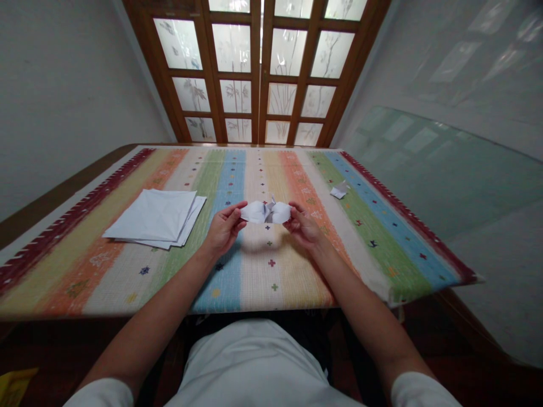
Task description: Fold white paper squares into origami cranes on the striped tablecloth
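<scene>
Between my two hands is a small white piece of folded paper (256,212), held a little above the striped tablecloth. It has two rounded, puffed sides and a pointed bit sticking up in the middle. My left hand (225,227) pinches its left end between thumb and fingers. At the opposite end, my right hand (304,227) grips it the same way. A stack of white paper sheets (150,216) lies to the left of my left hand. Right of my right hand, farther back, sits another small folded white paper piece (339,190).
The table wears a striped, patterned tablecloth (254,265) that hangs over the near edge. Beyond the far edge stand wooden doors with glass panes (259,85). A pale glass panel (428,164) is against the right wall. Something yellow (16,387) shows at the lower left.
</scene>
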`<state>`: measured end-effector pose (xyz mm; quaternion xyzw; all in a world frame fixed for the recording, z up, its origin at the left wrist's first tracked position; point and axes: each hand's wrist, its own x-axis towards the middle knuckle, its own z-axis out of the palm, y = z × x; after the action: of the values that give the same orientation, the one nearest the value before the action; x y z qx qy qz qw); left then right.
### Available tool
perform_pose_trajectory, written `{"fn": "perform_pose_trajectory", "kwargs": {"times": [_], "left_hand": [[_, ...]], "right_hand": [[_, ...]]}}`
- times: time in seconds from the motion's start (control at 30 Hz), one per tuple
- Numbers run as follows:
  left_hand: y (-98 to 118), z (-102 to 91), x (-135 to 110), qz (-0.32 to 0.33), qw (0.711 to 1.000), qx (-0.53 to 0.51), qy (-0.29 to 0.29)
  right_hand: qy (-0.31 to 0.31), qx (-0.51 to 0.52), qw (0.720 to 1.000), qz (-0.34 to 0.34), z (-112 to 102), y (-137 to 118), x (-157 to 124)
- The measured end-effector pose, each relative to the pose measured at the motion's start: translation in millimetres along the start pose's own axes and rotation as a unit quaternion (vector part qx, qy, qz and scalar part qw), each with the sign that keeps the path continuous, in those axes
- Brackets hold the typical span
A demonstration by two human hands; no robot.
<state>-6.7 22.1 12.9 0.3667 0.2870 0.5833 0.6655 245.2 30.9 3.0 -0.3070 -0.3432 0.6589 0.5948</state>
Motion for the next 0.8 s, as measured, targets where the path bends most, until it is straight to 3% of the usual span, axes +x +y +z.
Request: {"fn": "perform_pose_trajectory", "kwargs": {"times": [0.17,0.27,0.4,0.57,0.67,0.8], "left_hand": [[1,5.7,-1,0.009,0.998,0.067,-0.007],[2,8.2,-2,0.016,0.992,0.125,0.028],[2,7.8,-1,0.017,0.981,0.176,0.074],[0,4.5,4,0.038,0.964,0.250,0.086],[1,-1.3,9,0.075,0.924,0.366,0.085],[6,-11.1,13,0.131,0.811,0.563,0.084]], "right_hand": [[0.073,-0.003,0.997,-0.029,-2,-7,6],[0.148,0.017,0.985,-0.084,-8,-13,14],[0.245,0.076,0.950,-0.178,-24,-23,26],[0.325,0.088,0.908,-0.249,-42,-31,33],[0.340,0.073,0.904,-0.250,-48,-35,32],[0.342,0.026,0.902,-0.263,-49,-40,28]]}}
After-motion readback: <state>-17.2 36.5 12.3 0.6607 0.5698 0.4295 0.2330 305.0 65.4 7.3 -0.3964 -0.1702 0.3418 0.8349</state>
